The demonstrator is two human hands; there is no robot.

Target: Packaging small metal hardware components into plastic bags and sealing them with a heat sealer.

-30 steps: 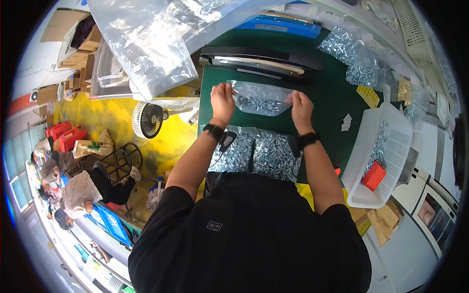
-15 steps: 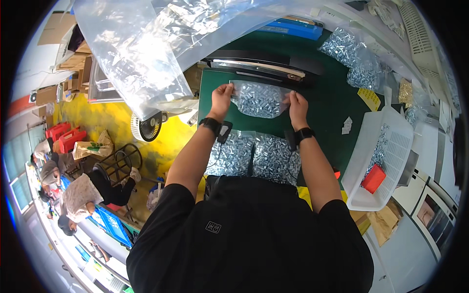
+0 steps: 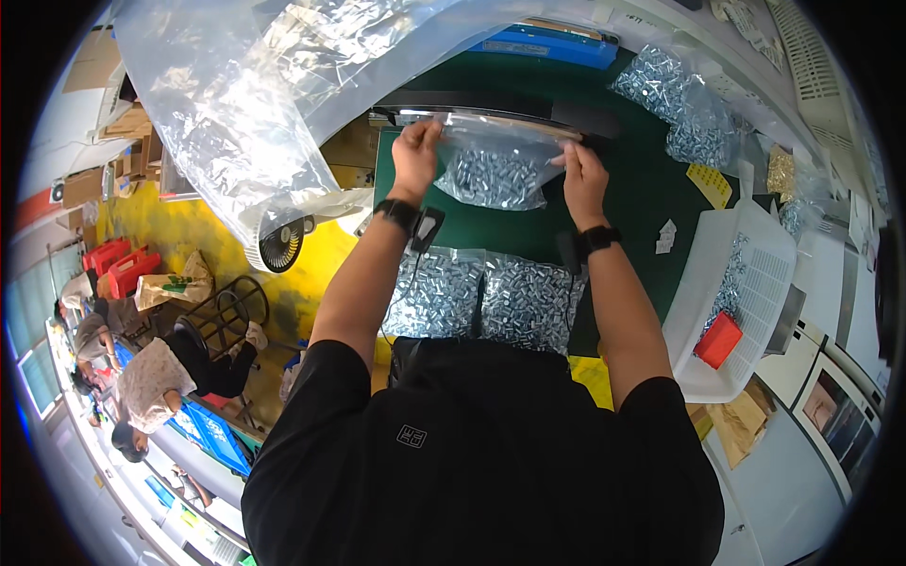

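A clear plastic bag of small silvery metal parts (image 3: 495,179) is stretched between my two hands over the green table. My left hand (image 3: 415,162) pinches its upper left corner. At the other upper corner, my right hand (image 3: 583,179) has its thumb and fingers closed on the plastic. The bag's top edge lies at a long black bag sealer (image 3: 481,102), whose shiny strip partly shows behind the plastic. Closer to my body, two more filled bags, a left one (image 3: 436,294) and a right one (image 3: 525,304), rest side by side on the table.
On the right stands a white plastic basket (image 3: 681,344) with loose metal parts and a red scoop-like piece (image 3: 719,340). More filled bags (image 3: 651,85) lie at the far right. Large clear plastic sheeting (image 3: 217,104) hangs at the left, near a small fan (image 3: 280,245). Other people sit farther left.
Both hands have moved away from my body, carrying the bag farther back. Its upper edge has come up to the bag sealer, and more empty plastic shows above the parts.
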